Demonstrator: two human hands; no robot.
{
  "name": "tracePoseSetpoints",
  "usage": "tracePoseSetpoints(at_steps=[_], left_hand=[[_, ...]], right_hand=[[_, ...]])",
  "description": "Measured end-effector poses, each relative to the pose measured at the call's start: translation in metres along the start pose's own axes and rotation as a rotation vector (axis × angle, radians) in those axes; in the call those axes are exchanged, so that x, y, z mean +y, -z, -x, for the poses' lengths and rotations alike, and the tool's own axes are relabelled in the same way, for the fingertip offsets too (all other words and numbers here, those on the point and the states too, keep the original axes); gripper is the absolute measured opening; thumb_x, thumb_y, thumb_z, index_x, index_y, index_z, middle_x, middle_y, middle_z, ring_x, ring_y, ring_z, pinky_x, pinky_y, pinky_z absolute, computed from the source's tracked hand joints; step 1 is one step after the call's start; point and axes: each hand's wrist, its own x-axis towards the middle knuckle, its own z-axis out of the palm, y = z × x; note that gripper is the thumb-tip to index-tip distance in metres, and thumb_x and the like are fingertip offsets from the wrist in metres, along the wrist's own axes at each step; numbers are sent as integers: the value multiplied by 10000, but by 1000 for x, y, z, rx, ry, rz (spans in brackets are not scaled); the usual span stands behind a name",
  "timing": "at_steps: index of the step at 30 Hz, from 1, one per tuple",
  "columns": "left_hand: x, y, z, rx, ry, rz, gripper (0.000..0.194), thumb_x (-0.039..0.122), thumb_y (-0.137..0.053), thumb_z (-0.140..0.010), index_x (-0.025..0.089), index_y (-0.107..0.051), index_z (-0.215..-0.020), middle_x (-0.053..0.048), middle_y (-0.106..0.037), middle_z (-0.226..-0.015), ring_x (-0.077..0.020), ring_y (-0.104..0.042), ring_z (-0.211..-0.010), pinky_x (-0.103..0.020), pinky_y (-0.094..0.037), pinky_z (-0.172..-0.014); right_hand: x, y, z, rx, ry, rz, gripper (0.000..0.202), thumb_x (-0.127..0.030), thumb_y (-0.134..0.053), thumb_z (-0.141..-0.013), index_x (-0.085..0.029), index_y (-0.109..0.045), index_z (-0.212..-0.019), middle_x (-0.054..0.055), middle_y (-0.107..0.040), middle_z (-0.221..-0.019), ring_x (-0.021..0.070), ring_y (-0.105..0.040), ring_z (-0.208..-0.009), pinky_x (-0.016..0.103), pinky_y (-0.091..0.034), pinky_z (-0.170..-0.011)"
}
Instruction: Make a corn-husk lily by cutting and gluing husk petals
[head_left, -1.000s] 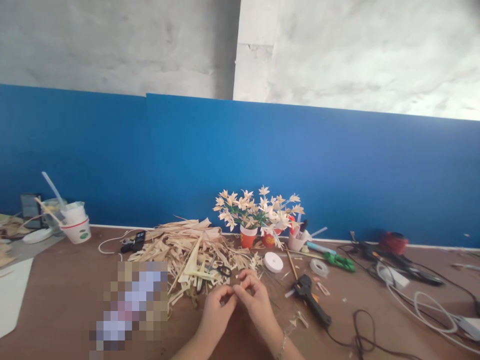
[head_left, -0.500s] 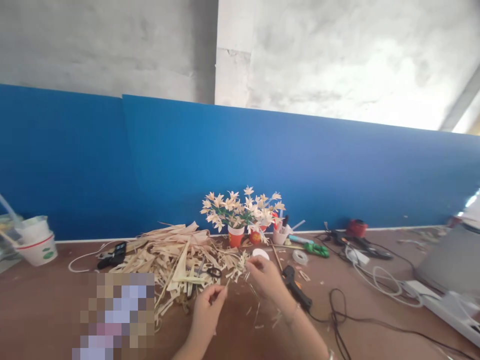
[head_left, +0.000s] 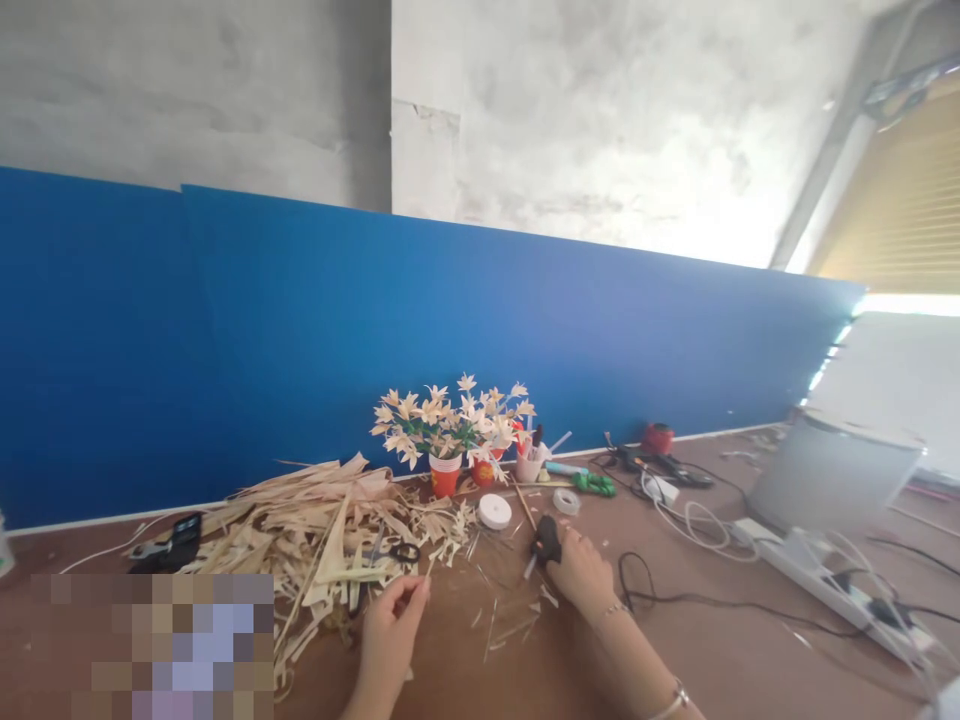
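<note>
My left hand (head_left: 397, 617) is closed in a pinch on a thin pale strip (head_left: 430, 567) that sticks up from its fingertips, just right of the husk pile. Farther right, my right hand (head_left: 583, 572) is wrapped round the black glue gun (head_left: 547, 540), its fingers partly hidden. Pale dried husks (head_left: 300, 535) lie heaped on the brown table (head_left: 450, 665), with black-handled scissors (head_left: 405, 553) among them. Behind the hands, cream flowers with green stems (head_left: 435, 415) stand in a red cup (head_left: 445, 477). A white round spool (head_left: 494, 511) lies between the cup and the glue gun.
A clear tape roll (head_left: 566, 501) and green bundle (head_left: 594, 484) lie beyond my right hand. Black cable (head_left: 697, 600) and a white power strip (head_left: 832, 595) stretch across the right side, near a grey bucket (head_left: 832, 475). The blue partition (head_left: 480, 310) borders the table's back.
My right hand has left the small pieces near the husk pile, moved right and taken hold of the glue gun. My left hand keeps its pinch. The view has turned right.
</note>
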Motion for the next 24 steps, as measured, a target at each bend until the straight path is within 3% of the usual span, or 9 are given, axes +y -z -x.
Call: tracePoseSetpoints(at_steps=[5,12,16,20,24], left_hand=[[1,1,0,13,14,6,510,659,-563,-619,166,-686,-676,1,-575,-555,-157,-500,-543,-244,-428,-524],[4,2,0,32,26,19,567,709,-568,-563,166,-694,-666,5,-565,-531,-147,-482,-517,-243,-427,-506],[2,2,-1,40,34,27,585,723,-569,-544,165,-696,-665,-1,-583,-534,-153,-500,-518,-247,-435,-506],[-1,1,-1,21,29,23,566,709,-569,-564,166,-691,-672,-9,-607,-566,-161,-516,-542,-246,-434,-513],[-1,2,-1,8,17,0,550,703,-552,-591,172,-682,-651,-9,-611,-569,-162,-521,-547,-252,-443,-538]], right_hand=[[11,-6,-6,43,-72,-98,326,-220,-463,-753,-110,-445,-1059,171,-564,-1001,298,-600,-927,363,-426,-710],[11,-19,-16,26,57,-220,279,-122,-455,-745,-162,-456,-1022,123,-592,-1012,237,-589,-965,273,-385,-695],[20,-17,-22,8,68,-198,360,-63,-429,-729,-184,-444,-1068,98,-621,-1022,223,-611,-921,259,-366,-660],[28,-15,-26,64,64,-222,338,-85,-442,-728,-177,-463,-1053,112,-585,-1124,225,-587,-986,250,-366,-675],[31,-15,-29,19,129,-248,358,-106,-451,-729,-205,-461,-1073,75,-624,-1088,228,-610,-943,249,-363,-662]])
